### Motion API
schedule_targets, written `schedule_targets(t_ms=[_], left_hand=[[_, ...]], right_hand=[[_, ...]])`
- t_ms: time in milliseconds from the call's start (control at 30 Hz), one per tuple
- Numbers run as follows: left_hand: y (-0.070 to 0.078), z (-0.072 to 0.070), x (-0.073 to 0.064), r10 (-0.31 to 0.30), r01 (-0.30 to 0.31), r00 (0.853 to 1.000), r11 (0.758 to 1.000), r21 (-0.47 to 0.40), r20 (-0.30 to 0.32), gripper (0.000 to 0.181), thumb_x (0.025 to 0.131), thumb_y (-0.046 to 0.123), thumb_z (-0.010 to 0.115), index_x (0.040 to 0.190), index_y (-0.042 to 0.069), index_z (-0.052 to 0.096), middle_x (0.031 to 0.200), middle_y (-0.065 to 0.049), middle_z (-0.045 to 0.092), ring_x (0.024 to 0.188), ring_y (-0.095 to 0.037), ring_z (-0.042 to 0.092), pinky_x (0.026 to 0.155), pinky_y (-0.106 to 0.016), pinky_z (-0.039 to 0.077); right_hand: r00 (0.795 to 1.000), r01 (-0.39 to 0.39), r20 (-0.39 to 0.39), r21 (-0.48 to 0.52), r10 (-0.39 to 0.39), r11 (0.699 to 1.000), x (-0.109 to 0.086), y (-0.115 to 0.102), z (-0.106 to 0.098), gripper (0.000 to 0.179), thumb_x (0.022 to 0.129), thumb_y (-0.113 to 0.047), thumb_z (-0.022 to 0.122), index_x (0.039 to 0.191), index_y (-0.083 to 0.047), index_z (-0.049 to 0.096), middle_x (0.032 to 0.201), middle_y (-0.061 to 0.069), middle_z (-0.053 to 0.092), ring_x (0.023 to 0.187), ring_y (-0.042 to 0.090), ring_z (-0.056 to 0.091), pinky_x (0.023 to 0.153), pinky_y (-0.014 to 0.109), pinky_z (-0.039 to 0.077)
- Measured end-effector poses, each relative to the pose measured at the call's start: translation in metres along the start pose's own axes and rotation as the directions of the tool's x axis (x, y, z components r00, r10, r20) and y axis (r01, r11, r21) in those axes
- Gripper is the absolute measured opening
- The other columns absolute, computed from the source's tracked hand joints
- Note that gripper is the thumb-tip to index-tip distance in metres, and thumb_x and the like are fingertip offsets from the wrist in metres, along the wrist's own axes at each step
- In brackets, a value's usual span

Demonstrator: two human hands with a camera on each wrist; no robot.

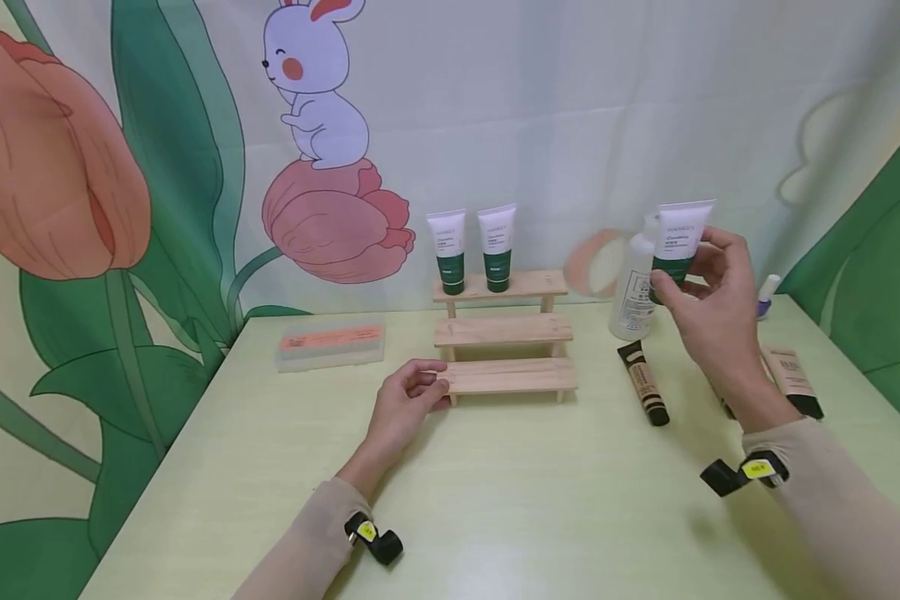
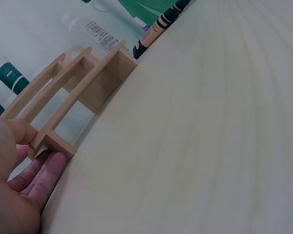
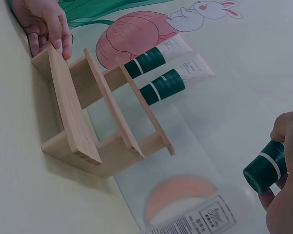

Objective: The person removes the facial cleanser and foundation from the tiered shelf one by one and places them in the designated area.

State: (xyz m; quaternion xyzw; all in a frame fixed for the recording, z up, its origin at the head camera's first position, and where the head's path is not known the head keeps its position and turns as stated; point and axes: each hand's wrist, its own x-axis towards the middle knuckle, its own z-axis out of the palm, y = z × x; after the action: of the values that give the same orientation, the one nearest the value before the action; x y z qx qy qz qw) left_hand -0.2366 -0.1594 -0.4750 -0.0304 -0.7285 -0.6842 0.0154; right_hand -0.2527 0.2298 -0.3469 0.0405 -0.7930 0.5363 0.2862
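A three-step wooden rack point(image 1: 504, 332) stands at the back of the table. Two white-and-green tubes point(image 1: 450, 252) stand upright on its top step, toward the left and middle. My left hand point(image 1: 408, 400) grips the left end of the lowest step; in the left wrist view its thumb is above the board and its fingers point(image 2: 46, 175) below. Up in the air to the right of the rack, my right hand point(image 1: 720, 292) holds a third white-and-green tube point(image 1: 681, 237), green cap down. The right wrist view shows only that tube's green cap end point(image 3: 266, 168).
Behind the held tube stands a white pump bottle point(image 1: 634, 292). A black-and-tan tube point(image 1: 643, 383) lies right of the rack, and a beige tube with black cap point(image 1: 793, 382) lies farther right. A flat translucent box point(image 1: 331, 345) lies at left. A printed curtain point(image 1: 495, 125) hangs behind.
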Motion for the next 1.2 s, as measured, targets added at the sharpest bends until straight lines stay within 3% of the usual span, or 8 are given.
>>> schedule_targets(t_ms=[500, 933, 1100, 1200], left_hand=[[-0.001, 0.001, 0.001, 0.011, -0.011, 1.0, 1.0, 0.001, 0.011, 0.024, 0.106, 0.003, 0.075, 0.131, 0.004, 0.076, 0.108, -0.015, 0.069, 0.097, -0.028, 0.077, 0.09, -0.036, 0.071], [0.002, 0.0, 0.0, 0.002, -0.002, 1.0, 1.0, 0.008, 0.004, 0.025, 0.106, 0.003, 0.075, 0.131, 0.005, 0.076, 0.11, -0.016, 0.072, 0.098, -0.027, 0.078, 0.09, -0.036, 0.071], [0.001, 0.0, 0.0, 0.008, -0.008, 1.0, 1.0, 0.008, 0.005, 0.025, 0.106, 0.003, 0.075, 0.131, 0.005, 0.076, 0.109, -0.016, 0.072, 0.097, -0.025, 0.078, 0.09, -0.036, 0.071], [0.0, 0.001, 0.001, 0.002, -0.002, 1.0, 1.0, 0.011, 0.003, 0.025, 0.106, 0.003, 0.075, 0.131, 0.005, 0.076, 0.11, -0.016, 0.071, 0.098, -0.025, 0.077, 0.09, -0.036, 0.071]], right_hand=[[0.992, -0.003, -0.129, -0.096, -0.01, 0.995, -0.018, 0.007, -0.073, 0.068, 0.102, -0.002, 0.077, 0.161, -0.022, 0.051, 0.13, -0.02, 0.059, 0.116, 0.005, 0.06, 0.092, 0.017, 0.051], [0.976, -0.156, -0.187, -0.26, 0.108, 0.953, -0.055, 0.031, -0.126, 0.07, 0.107, -0.006, 0.073, 0.167, -0.029, 0.044, 0.13, -0.031, 0.05, 0.116, -0.003, 0.052, 0.098, 0.013, 0.046], [0.964, -0.217, -0.207, -0.245, 0.167, 0.945, -0.072, 0.045, -0.145, 0.07, 0.109, -0.007, 0.071, 0.168, -0.029, 0.041, 0.126, -0.029, 0.05, 0.111, -0.005, 0.052, 0.094, 0.003, 0.045], [0.951, -0.247, -0.244, -0.226, 0.191, 0.942, -0.082, 0.054, -0.153, 0.07, 0.106, -0.002, 0.073, 0.165, -0.026, 0.046, 0.119, -0.03, 0.051, 0.104, -0.008, 0.053, 0.086, -0.002, 0.042]])
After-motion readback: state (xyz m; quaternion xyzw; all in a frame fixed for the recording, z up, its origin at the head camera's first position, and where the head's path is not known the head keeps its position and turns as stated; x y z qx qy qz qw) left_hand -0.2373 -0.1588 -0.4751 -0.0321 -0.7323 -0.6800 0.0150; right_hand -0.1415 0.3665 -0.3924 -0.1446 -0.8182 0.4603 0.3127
